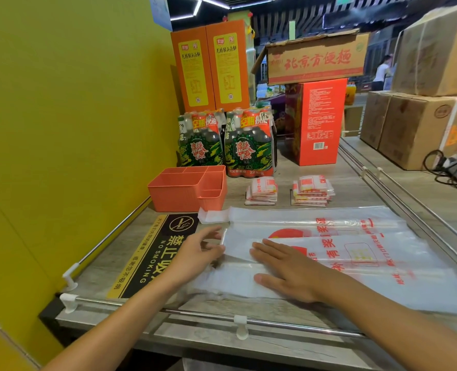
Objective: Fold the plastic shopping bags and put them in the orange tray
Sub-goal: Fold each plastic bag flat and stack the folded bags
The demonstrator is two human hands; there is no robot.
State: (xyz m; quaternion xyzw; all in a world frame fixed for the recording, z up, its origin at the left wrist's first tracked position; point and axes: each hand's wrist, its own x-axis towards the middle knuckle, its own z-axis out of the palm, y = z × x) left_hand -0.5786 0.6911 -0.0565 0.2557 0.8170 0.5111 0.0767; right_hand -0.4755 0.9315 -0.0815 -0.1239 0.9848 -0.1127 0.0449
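A clear plastic shopping bag (355,253) with red print lies flat across the shelf, partly folded lengthwise. My right hand (288,271) presses flat on its folded part, fingers straight. At the bag's left end, my left hand (198,250) pinches the edge between thumb and fingers. The orange tray (179,194), with several compartments, stands behind the bag at the left and looks empty. Two stacks of folded bags (262,192) (311,191) sit behind the flat bag.
A yellow wall runs along the left. Bottle packs (227,145), orange cartons and a red box (318,121) stand at the back. A metal rail (248,321) edges the shelf front. A no-smoking sign (152,253) lies on the shelf at the left.
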